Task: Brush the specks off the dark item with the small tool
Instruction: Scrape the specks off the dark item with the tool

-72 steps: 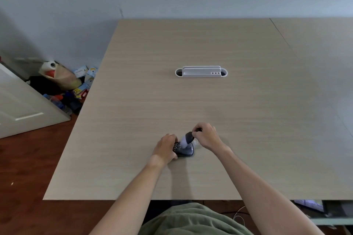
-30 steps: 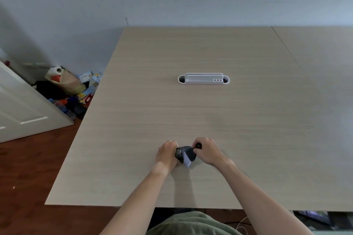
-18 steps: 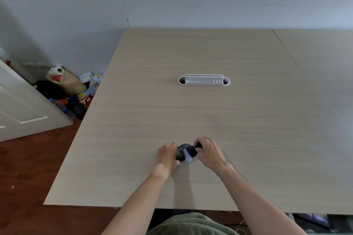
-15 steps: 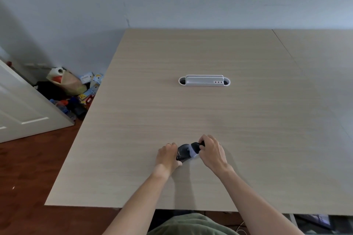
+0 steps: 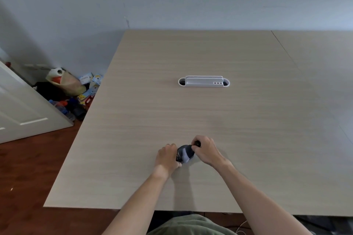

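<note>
Two hands meet at the near middle of the wooden table (image 5: 191, 112). Head view: the left hand (image 5: 167, 155) is curled against the left side of the dark item (image 5: 180, 156), pinning it on the tabletop; pale specks show on its left edge. The right hand (image 5: 207, 150) is closed around the small brush (image 5: 188, 153), dark handle end at the fingertips, light bristles lying across the item. A white cable tray (image 5: 204, 82) sits well beyond.
</note>
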A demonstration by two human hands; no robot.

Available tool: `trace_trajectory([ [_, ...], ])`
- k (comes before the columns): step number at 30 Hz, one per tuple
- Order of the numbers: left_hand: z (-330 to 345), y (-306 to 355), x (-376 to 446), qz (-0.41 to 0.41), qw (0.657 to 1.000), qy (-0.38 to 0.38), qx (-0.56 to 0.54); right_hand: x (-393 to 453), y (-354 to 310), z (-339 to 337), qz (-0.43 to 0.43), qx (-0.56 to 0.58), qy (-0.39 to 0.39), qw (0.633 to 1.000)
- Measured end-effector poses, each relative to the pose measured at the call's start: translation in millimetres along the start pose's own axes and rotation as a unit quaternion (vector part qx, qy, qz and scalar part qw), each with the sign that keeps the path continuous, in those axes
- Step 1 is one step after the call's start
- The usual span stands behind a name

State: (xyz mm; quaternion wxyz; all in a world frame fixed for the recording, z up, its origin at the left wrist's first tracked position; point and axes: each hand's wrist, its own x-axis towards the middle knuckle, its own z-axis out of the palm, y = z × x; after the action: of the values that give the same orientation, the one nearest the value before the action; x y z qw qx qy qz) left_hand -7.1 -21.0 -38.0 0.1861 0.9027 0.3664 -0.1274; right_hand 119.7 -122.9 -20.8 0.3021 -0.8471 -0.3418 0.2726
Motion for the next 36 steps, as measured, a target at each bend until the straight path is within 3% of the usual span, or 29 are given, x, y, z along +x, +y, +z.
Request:
trace_trajectory([
  [3,-1,0,0,0.003,1.000,0.002,-0.005,9,3,-2,0.034,-0.064,0.062,0.995],
  [5,0,0,0,0.000,1.000,0.003,-0.006,16,-1,-5,0.046,-0.011,0.099,0.994],
  [7,1,-1,-1,-0.003,1.000,0.002,-0.005,21,-8,-6,0.045,0.030,0.064,0.996],
  [10,1,-1,0,-0.001,1.000,-0.002,-0.013,21,-9,-3,0.017,-0.029,-0.009,0.999],
  [13,0,-2,0,0.000,1.000,-0.003,-0.019,20,-6,-3,0.025,-0.072,0.047,0.996],
  [15,0,-3,0,0.000,1.000,-0.004,-0.022,19,-8,-4,0.017,-0.018,0.067,0.997],
  [19,-1,-4,2,-0.003,0.999,-0.009,-0.040,11,-5,-6,-0.009,-0.021,-0.023,0.999],
  [22,-1,-4,3,-0.002,0.999,-0.010,-0.049,7,3,-9,0.008,-0.075,0.017,0.997],
  [24,-1,-4,3,0.005,0.999,-0.012,-0.048,7,2,-11,0.010,-0.033,0.037,0.999],
  [28,-2,-3,3,0.014,0.998,-0.020,-0.058,6,-4,-10,0.016,-0.024,-0.034,0.999],
  [31,-2,-3,3,0.021,0.997,-0.022,-0.066,5,-3,-7,0.047,-0.067,0.034,0.996],
  [33,-2,-4,3,0.026,0.997,-0.024,-0.068,7,-8,-6,0.058,-0.022,0.075,0.995],
  [36,-3,-5,4,0.029,0.997,-0.025,-0.072,10,-15,-5,0.056,0.014,-0.003,0.998],
])
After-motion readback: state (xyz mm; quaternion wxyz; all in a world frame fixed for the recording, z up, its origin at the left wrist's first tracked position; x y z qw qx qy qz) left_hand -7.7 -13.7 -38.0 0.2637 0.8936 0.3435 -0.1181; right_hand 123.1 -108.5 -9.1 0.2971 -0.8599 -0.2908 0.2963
